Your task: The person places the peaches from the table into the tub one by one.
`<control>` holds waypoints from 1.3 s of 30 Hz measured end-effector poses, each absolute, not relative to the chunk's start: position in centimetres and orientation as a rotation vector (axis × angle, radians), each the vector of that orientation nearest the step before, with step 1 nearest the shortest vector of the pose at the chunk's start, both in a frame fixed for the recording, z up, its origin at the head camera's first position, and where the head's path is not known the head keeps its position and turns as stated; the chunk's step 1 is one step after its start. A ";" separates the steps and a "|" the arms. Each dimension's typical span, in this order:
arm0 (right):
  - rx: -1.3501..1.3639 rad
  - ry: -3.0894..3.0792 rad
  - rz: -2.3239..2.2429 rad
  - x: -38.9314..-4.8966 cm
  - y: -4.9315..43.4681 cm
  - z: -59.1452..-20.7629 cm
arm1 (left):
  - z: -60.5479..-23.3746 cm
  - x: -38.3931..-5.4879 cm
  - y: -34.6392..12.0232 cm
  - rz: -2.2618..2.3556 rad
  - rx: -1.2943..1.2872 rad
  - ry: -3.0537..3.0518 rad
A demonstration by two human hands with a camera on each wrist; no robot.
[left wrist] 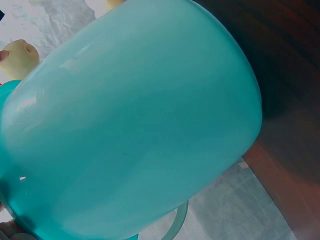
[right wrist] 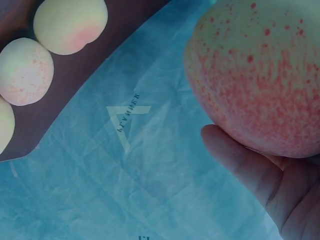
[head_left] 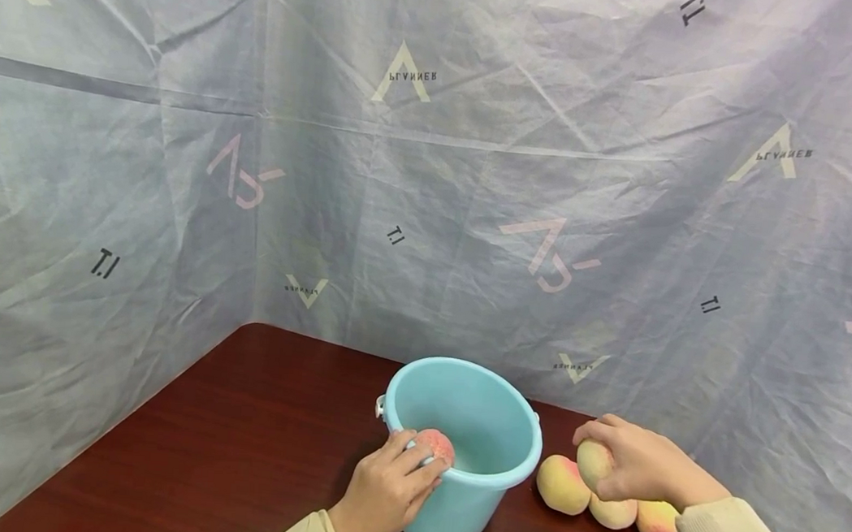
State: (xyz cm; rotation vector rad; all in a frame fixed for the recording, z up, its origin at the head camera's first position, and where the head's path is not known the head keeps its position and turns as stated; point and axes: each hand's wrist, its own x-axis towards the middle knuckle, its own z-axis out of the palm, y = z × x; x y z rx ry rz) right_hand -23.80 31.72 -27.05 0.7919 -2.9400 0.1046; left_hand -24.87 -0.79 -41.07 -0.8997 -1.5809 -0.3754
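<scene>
A light blue plastic bucket (head_left: 486, 420) stands on a dark red-brown table (head_left: 240, 425). My left hand (head_left: 423, 461) grips a pink peach (head_left: 437, 446) at the bucket's near left rim, just over the opening. To the right of the bucket, my right hand (head_left: 604, 460) holds another peach (head_left: 591, 465), speckled yellow and red (right wrist: 260, 75), just above three peaches lying on the table (head_left: 562, 484) (head_left: 612, 512) (head_left: 655, 522). The left wrist view is filled by the bucket's outer wall (left wrist: 135, 125).
Wrinkled pale blue sheeting (head_left: 431, 177) printed with logos hangs closely behind the table and along its left side. The lying peaches (right wrist: 70, 25) sit near the table's back right edge, close to the sheeting.
</scene>
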 end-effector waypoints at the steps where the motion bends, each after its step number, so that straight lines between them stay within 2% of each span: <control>1: 0.789 -2.944 0.109 -23.8 31.6 -27.0 | -41.1 -24.8 -0.8 -0.376 -0.899 -1.583; 39: 0.844 -2.871 0.097 -25.0 27.8 -25.1 | -41.0 -24.9 -0.7 -0.389 -0.905 -1.576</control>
